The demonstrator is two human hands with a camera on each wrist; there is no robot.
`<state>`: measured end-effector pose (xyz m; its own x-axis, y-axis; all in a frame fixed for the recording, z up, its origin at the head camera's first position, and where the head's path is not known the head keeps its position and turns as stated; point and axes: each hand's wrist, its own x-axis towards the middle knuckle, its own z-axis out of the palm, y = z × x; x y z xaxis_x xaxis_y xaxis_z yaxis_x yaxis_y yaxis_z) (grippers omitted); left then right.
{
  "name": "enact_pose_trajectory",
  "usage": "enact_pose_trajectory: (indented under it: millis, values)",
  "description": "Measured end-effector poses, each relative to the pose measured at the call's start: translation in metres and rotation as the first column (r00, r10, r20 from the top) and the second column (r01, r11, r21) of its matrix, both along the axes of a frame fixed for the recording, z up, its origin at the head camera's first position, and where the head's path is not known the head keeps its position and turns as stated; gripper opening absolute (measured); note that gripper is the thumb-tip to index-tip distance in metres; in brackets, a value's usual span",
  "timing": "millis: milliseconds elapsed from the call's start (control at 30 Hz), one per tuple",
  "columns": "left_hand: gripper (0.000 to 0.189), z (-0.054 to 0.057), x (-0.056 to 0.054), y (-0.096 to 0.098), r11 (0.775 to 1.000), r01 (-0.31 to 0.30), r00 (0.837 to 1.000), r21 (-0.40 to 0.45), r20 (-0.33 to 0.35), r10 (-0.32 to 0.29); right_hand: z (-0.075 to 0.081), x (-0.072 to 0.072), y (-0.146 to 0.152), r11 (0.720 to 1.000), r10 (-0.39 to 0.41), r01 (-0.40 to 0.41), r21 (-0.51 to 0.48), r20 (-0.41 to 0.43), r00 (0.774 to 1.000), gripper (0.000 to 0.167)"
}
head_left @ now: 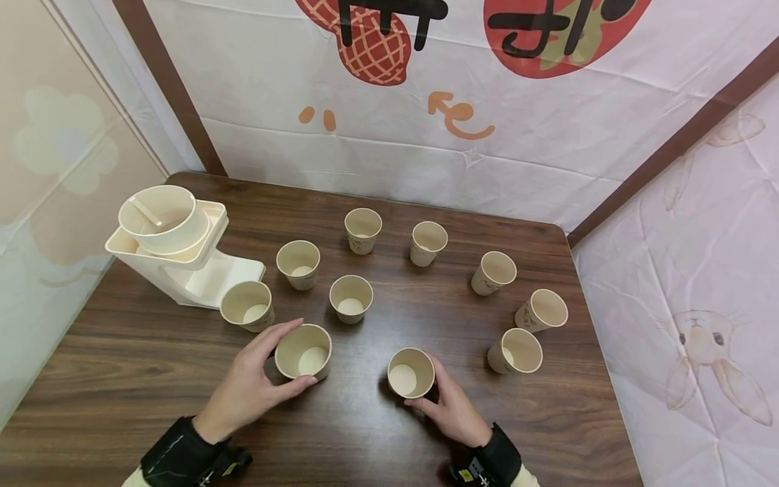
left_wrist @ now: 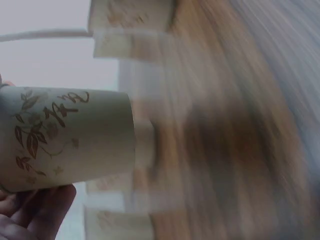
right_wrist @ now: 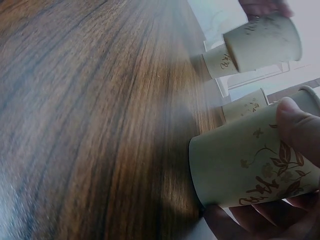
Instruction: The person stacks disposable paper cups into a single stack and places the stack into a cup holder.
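Observation:
In the head view my left hand (head_left: 246, 392) grips a beige paper cup (head_left: 291, 352), thumb on the near side and fingers behind. The right wrist view shows this cup (right_wrist: 262, 45) tilted and lifted off the table. Printed brown leaves and writing mark its side, seen in the left wrist view, where the background is blurred. My right hand (head_left: 455, 406) holds a second paper cup (head_left: 398, 368) by its right side, its base close over the wood. Just beyond the left hand stands another cup (head_left: 243, 304).
More paper cups stand in a loose arc: one at left (head_left: 298, 260), one in the middle (head_left: 351, 294), two at the back, and several at right, including one nearest (head_left: 514, 352). A cream stand (head_left: 225, 277) at back left carries a large tub (head_left: 170, 233). Printed cloth (head_left: 262, 101) hangs behind the table.

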<state>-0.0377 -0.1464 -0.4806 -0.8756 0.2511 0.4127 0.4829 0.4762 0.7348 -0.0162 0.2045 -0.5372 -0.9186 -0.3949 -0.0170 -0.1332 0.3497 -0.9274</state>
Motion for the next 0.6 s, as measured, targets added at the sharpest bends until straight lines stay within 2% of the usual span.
enact_pose_trajectory:
  millis: [167,367,600]
  values:
    - [0.089,0.012,-0.003,0.024,0.996,0.08,0.996,0.04,0.034,-0.081,0.001,0.0,-0.001,1.0,-0.01,0.01,-0.008,-0.003,1.0,0.08]
    - [0.086,0.025,-0.007,0.048,0.978,0.197,0.979,0.061,0.044,-0.2,0.002,0.0,-0.002,1.0,-0.013,0.013,0.003,-0.038,0.999,0.078]
    - [0.084,0.039,-0.01,0.065,0.964,0.25,0.967,0.091,0.025,-0.253,0.002,0.0,-0.002,1.0,-0.006,0.005,-0.015,-0.045,0.999,0.077]
